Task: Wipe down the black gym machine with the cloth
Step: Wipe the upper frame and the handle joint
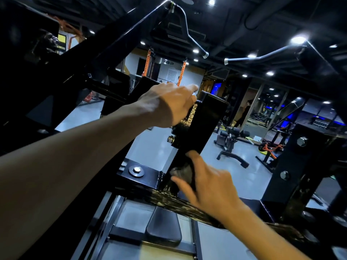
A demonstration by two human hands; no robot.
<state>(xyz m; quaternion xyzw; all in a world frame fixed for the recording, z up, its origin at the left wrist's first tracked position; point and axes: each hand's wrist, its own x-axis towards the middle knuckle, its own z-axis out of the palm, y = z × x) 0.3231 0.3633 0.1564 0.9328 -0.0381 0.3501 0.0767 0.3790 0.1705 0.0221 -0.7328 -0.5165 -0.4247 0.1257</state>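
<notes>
The black gym machine fills the view; its square upright post point(202, 124) rises through the middle, tilted to the right. My left hand point(169, 106) grips the post's upper left edge near the top. Lower down, my right hand point(204, 177) holds a dark cloth point(181, 174) and presses it against the post's lower part, just above the cross beam point(169, 198). The cloth is blurred and mostly hidden under my fingers.
A padded black seat point(163, 228) sits below the beam. Grey pull handles point(262, 56) hang overhead. A second bolted upright point(304, 166) stands to the right. Behind are a bench point(231, 145), orange rack posts point(150, 61), pale floor and a person point(244, 113) by a mirror.
</notes>
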